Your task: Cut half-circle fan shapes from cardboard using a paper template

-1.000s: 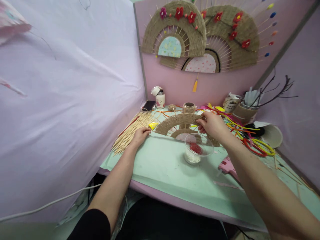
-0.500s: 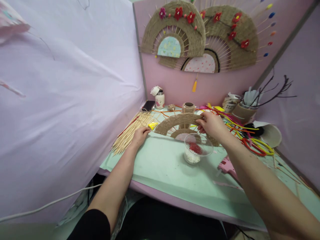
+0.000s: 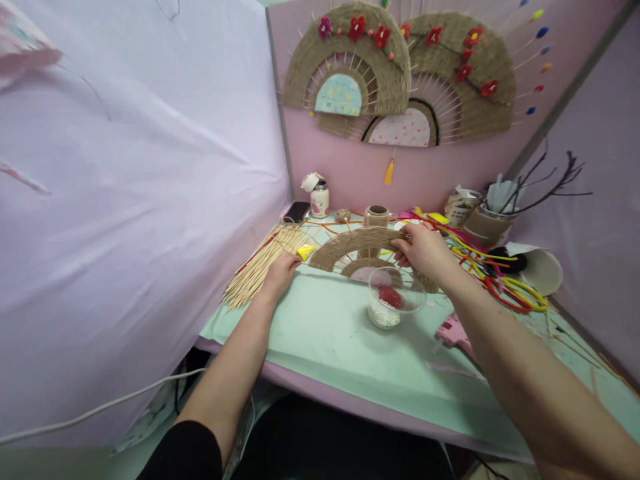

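Note:
A half-round fan woven from brown twine on thin sticks [image 3: 345,245] stands across the back half of the table. My right hand [image 3: 423,250] pinches its upper edge on the right side. At the fan's left end, my left hand [image 3: 281,272] has thumb and fingers closed on a small yellow triangular piece [image 3: 305,251]; whether they also grip a stick of the fan is hidden. In front of the fan is a clear plastic tub [image 3: 397,301] with white beads and something red inside. It covers part of the fan's lower middle.
Left of the fan lies a pile of thin wooden sticks [image 3: 257,270]. Behind it stand a twine spool [image 3: 377,216], a white jar [image 3: 320,199] and a phone [image 3: 297,212]. A pink glue gun [image 3: 456,333], coloured pipe cleaners [image 3: 520,293] and a branch-filled pot [image 3: 487,225] are at right.

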Demonstrator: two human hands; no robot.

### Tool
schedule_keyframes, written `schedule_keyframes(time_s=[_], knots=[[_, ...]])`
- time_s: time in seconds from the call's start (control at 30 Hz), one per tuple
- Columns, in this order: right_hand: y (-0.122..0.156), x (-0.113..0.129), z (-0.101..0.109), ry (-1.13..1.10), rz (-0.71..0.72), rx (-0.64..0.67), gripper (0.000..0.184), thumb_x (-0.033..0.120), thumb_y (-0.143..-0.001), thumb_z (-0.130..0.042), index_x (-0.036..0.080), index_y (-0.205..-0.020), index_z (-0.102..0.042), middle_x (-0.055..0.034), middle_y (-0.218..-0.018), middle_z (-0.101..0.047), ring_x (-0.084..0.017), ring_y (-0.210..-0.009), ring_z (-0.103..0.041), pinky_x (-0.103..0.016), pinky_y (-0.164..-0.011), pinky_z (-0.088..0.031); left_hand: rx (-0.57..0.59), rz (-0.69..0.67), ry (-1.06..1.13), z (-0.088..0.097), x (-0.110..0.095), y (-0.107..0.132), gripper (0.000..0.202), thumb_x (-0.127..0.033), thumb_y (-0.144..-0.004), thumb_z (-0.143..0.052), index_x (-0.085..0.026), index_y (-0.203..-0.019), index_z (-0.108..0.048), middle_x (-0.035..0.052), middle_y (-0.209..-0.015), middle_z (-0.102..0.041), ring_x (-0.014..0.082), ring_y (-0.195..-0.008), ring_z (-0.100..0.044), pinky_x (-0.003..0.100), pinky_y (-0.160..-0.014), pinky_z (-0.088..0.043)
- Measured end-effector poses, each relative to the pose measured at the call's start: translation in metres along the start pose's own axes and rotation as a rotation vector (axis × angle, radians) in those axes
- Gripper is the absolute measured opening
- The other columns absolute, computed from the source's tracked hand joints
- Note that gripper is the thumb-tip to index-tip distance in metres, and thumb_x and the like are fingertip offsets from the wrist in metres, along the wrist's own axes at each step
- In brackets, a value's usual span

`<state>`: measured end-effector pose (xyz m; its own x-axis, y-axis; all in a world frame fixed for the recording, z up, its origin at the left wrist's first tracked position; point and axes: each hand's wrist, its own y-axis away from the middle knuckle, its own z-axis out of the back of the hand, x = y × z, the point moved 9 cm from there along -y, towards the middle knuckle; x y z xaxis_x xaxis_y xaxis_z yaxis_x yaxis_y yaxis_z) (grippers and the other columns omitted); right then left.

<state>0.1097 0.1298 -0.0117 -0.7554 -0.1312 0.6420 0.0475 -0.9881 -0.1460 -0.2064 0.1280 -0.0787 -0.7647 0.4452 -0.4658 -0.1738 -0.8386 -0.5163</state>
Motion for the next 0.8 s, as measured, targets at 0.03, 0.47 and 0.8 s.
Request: schedule_keyframes(time_s=[0.03,0.47,0.8], knots=[[-0.0003,-0.0004,-0.0002,0.002,0.003,-0.001,0.012,0.019,-0.087,-0.054,0.021,-0.077,-0.047,-0.0013,-0.058,-0.065,-0.016,-0.047,-0.064,-0.023,-0.045,-0.047,0.001,-0.003,-0.005,0.0002,-0.0005,0.0001,0.011,-0.019,-0.085,-0.056,-0.020,-0.085,-0.067,0.0059,-0.090,-0.069,0.0193,-0.089,-0.061,0.032,-0.083,-0.047],[0.0021,0.0015,0.0028,0.009,-0.003,-0.010,0.008,0.020,-0.087,-0.055,0.021,-0.080,-0.050,-0.0022,-0.060,-0.066,-0.016,-0.048,-0.064,-0.025,-0.046,-0.048,0.022,0.018,-0.031,0.0016,-0.0014,0.0017,0.012,-0.021,-0.086,-0.054,-0.020,-0.085,-0.067,0.0054,-0.089,-0.067,0.0189,-0.088,-0.061,0.032,-0.083,-0.047],[0.0008,-0.0011,0.0001,0.005,-0.004,-0.002,0.005,0.020,-0.087,-0.054,0.020,-0.083,-0.051,-0.0035,-0.062,-0.067,-0.017,-0.049,-0.065,-0.025,-0.047,-0.048,0.023,0.016,-0.016,0.0008,-0.0014,0.0007,0.012,-0.020,-0.085,-0.055,-0.020,-0.085,-0.067,0.0057,-0.089,-0.069,0.0187,-0.088,-0.061,0.031,-0.083,-0.046]])
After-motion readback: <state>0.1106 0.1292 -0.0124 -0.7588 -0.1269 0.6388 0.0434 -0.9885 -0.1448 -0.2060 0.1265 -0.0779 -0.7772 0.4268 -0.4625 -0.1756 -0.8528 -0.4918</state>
